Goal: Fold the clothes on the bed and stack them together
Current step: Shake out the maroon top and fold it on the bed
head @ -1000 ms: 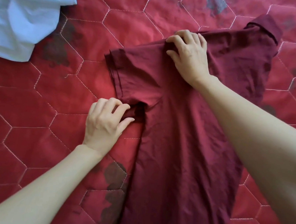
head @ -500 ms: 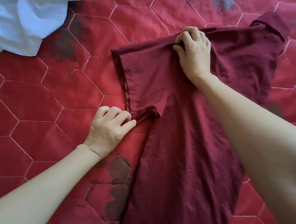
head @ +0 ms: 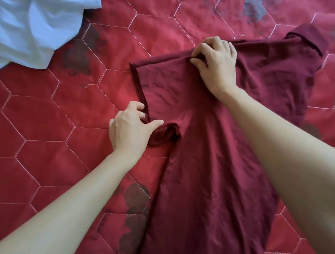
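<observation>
A: Where's the view from?
B: One head-worn camera, aimed forward and steeply down, close over the red hexagon-quilted bed (head: 37, 134).
A: Any second angle?
B: None, so nothing's shared.

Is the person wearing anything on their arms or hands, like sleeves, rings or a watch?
No. Both arms are bare as far up as the picture shows, with no sleeves in view. The left hand and the right hand have no gloves, and no rings, watch or bracelet can be seen. The fingernails look short and unpainted.
</observation>
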